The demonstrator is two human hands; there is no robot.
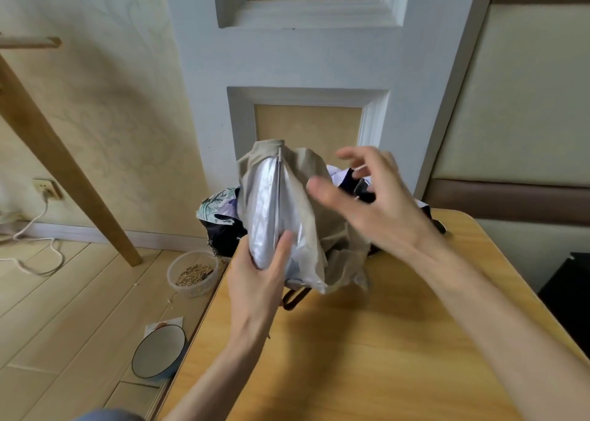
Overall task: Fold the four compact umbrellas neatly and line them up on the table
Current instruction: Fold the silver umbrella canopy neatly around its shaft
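A beige umbrella (306,203) with a silver lining stands upright above the wooden table (367,357), its canopy loose and crumpled. My left hand (255,280) grips its lower part, thumb across the silver fabric, and a dark wrist loop hangs below that hand. Just right of the canopy hovers my right hand (367,203), blurred, its fingers spread and holding nothing. Behind the beige umbrella lies a heap of other umbrellas: a floral one (217,207) at the left and a dark one (360,184) at the right, both partly hidden.
On the floor left of the table stand a clear plastic tub of grain (194,272) and a round dish (158,352). A slanted wooden leg (64,165) and a white cable (38,254) are further left. A white panelled door stands behind the table.
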